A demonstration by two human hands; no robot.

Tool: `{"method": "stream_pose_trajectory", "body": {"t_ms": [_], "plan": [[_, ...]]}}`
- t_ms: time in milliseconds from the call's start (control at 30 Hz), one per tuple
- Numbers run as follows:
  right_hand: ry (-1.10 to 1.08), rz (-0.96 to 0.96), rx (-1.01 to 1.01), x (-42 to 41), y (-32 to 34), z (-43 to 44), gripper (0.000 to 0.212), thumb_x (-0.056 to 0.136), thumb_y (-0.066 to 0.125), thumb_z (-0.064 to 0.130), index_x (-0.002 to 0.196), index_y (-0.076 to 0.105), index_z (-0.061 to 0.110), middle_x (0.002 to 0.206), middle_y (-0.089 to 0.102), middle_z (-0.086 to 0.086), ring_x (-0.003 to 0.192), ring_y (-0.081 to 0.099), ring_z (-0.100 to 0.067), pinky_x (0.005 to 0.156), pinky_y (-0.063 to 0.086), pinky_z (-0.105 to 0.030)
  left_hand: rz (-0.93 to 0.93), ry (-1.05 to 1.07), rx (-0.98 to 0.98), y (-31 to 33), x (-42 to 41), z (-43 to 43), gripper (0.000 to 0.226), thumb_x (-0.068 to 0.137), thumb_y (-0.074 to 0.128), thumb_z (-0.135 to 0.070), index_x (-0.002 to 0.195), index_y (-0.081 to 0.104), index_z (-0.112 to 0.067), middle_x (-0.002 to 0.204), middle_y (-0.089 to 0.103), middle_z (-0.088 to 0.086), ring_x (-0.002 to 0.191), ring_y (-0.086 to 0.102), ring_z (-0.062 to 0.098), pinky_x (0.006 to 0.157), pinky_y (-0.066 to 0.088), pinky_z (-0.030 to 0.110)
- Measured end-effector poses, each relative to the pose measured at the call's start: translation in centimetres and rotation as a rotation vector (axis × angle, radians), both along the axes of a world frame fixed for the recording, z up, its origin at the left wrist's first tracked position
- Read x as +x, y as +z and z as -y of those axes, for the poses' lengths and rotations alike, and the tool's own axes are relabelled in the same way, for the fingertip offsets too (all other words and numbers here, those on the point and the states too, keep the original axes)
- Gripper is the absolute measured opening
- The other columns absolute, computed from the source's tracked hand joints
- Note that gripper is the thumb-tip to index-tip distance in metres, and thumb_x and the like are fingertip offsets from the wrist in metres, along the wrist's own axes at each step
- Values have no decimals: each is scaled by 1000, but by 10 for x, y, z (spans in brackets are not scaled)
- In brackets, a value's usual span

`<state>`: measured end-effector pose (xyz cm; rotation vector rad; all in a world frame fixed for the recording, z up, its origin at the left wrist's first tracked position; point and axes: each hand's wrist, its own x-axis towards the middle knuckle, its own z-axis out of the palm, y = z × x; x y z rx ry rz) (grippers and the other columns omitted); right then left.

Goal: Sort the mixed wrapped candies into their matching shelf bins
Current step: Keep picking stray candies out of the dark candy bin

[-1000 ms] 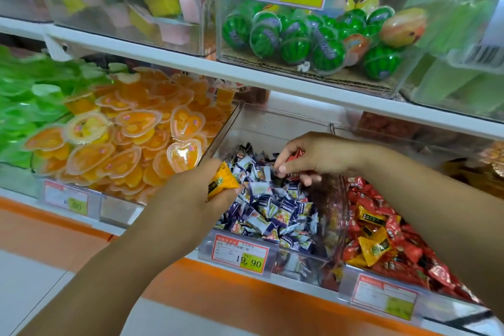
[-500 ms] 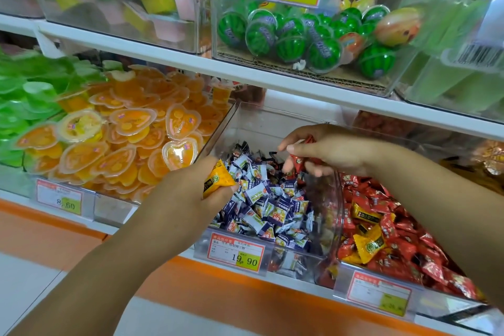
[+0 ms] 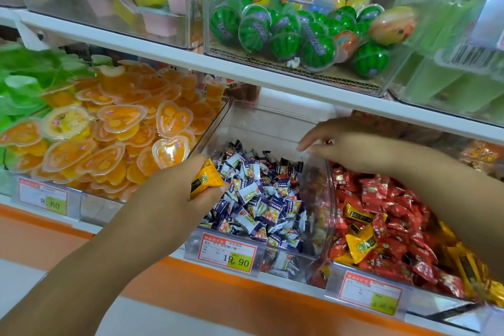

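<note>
- Our left hand point(image 3: 174, 196) is clamped on a yellow wrapped candy point(image 3: 206, 180), fingers and thumb curled round it. It sits at the near-left corner of the middle bin point(image 3: 272, 128), just above the blue-and-white candies point(image 3: 261, 199).
- We reckon it's being parked there on purpose. Yellow doesn't belong with the blue lot, so that hand acts as a holding spot until its bin turns up.
- Our right hand point(image 3: 341, 144) hovers over the divider between the middle bin and the right-hand bin point(image 3: 436, 305). Its fingers are stretched out and apart, with nothing visible in them.
- That spot makes sense for dropping a red one in with the red candies point(image 3: 395, 199).
- A few yellow strays point(image 3: 360, 245) are still mixed into the red pile, so sorting isn't finished.
- Versus half a second ago, the right hand was pinching a red wrapper over the blue pile. Now the pinch has opened and we can't see the red piece, so it was probably let go.
- The left hand's grip hasn't changed.
</note>
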<state>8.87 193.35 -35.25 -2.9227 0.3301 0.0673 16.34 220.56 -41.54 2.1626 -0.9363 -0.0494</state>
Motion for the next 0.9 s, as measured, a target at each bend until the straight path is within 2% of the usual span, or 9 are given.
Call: {"method": "stream_pose_trajectory", "body": {"t_ms": [167,233,367,500,567,667,733,800,900], "plan": [[42,-642,-259,71,-38,-14,45,90,61,3,133,57,16,138,53,0,119,52,-19,88,39,-21,3,14,-7,-1,0,1,28,87,58,-40,75,48,-17,53,47,2,46,43,8,46,36,20],[33,-755,-367,89,-54,-10,65,87,66,7,146,39,17,149,40,-5,130,43,-24,87,36,-23,-8,12,-20,-1,2,0,29,87,58,-40,74,47,-18,55,50,-1,46,43,9,46,36,21],[-43,-838,-304,103,-78,-8,93,85,71,11,154,9,17,156,25,-12,135,36,-31,90,40,-29,-11,18,-19,-1,6,-3,31,87,56,-43,70,44,-20,58,51,-9,46,42,8,43,33,22],[-41,-771,-293,98,-92,-8,89,89,66,14,154,5,13,158,20,-10,139,32,-30,104,39,-35,2,41,-19,-2,8,-4,30,88,57,-42,71,45,-20,56,50,-3,47,44,7,43,29,21],[-20,-717,-266,97,-92,-6,75,91,63,13,152,19,12,151,32,-12,129,43,-30,92,43,-32,2,36,-19,-2,8,-4,30,88,57,-42,71,45,-20,57,51,-5,48,45,6,44,34,21],[-74,-650,-42,91,-83,-3,57,87,62,-4,139,43,10,123,44,-14,88,62,-30,60,57,-28,8,24,-25,-2,7,-3,31,87,57,-43,71,45,-19,56,49,1,48,45,7,47,36,20],[-78,-526,94,82,-71,-6,42,84,62,-9,120,58,12,108,54,-11,64,63,-17,45,50,-18,9,18,-28,-3,7,-3,32,87,57,-43,72,45,-17,52,44,3,47,43,8,47,36,22],[-43,-411,161,72,-58,-11,34,82,65,-6,106,64,18,93,65,-5,55,63,-6,45,45,-13,2,13,-30,-3,7,-3,32,87,58,-42,73,44,-17,51,42,3,47,43,8,47,36,22],[3,-271,364,54,-41,-21,36,82,69,-3,108,65,22,89,71,0,68,68,-8,64,54,-16,-10,9,-26,-4,5,-2,32,89,58,-42,73,44,-18,51,43,0,47,43,8,47,36,20]]}}
